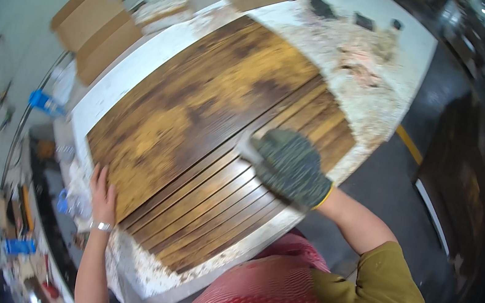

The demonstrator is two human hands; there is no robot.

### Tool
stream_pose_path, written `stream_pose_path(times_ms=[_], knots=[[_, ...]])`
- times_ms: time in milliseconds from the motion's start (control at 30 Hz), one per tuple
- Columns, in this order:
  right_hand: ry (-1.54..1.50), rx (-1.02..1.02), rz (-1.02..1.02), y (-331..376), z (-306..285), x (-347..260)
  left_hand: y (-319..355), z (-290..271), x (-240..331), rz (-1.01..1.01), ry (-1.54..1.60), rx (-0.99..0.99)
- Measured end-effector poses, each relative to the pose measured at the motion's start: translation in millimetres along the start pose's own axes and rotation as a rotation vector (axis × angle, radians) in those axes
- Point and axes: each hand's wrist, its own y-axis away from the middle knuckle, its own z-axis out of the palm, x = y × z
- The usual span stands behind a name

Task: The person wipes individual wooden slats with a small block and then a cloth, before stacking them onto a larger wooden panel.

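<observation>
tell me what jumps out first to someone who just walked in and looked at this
The big slatted wooden panel, dark brown with blotchy yellow patches, fills the middle of a stained white table. The right hand, in a dark speckled glove, presses a small pale tool on the slats right of centre, while the bare left hand, with a bracelet at the wrist, rests flat on the panel's near left edge. Cardboard boxes stand at upper left.

One head-worn fisheye view looks steeply down from above the person's chest onto the counter point(142, 69), close in. The panel point(208, 128) fills the middle, tilted across the frame, its edges bent toward the rim. Both forearms enter from the lower edge; floor shows at right.
</observation>
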Motion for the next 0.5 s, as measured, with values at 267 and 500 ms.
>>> stream_pose_path(times_ms=[267, 500], knots=[[-0.434, -0.133, -0.448, -74, 85, -163, -2, 8, 0, 0.011, 0.024, 0.045], [-0.348, -0.084, -0.507, -91, 117, -212, 3, 6, -1, -0.034, 0.092, 0.037]])
